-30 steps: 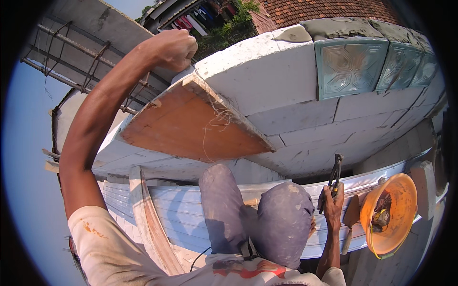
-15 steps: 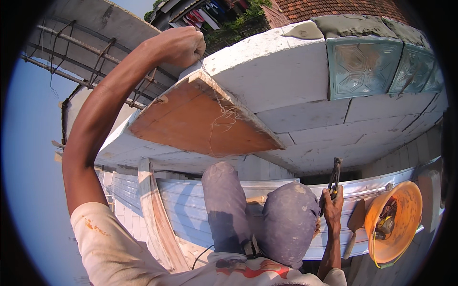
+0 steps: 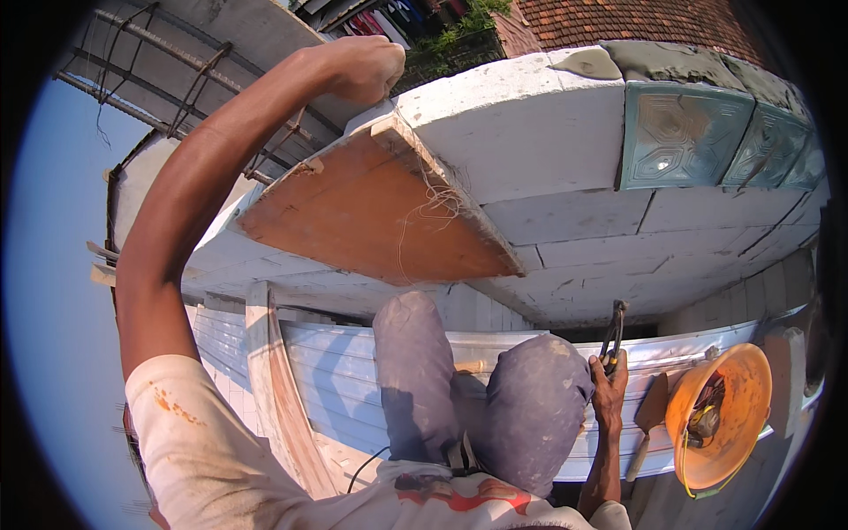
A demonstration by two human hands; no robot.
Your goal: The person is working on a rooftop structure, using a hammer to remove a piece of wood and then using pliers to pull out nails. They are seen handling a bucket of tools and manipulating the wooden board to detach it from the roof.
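My left hand (image 3: 371, 69) is closed in a fist at the top of the white block wall (image 3: 539, 132), beside the corner of a brown wooden board (image 3: 371, 208). Whatever its fingers hold, if anything, is hidden. Thin loose wire (image 3: 433, 205) hangs in a tangle over the board's edge, below that fist. Down by my right knee, my right hand (image 3: 609, 384) grips a pair of pincers (image 3: 613, 334) by the handles, jaws pointing up and away from me. The jaws hold nothing that I can see.
An orange bucket (image 3: 749, 375) with tools inside stands at the right, a trowel (image 3: 651, 415) beside it on corrugated metal sheeting (image 3: 336, 380). Glass blocks (image 3: 685, 137) sit in the wall under wet mortar. Steel rebar (image 3: 168, 49) runs at upper left; a timber post (image 3: 274, 380) rises below.
The view has shifted slightly, so the wall and my left fist appear a little farther right. My right hand still holds the pincers, slightly lower in the picture.
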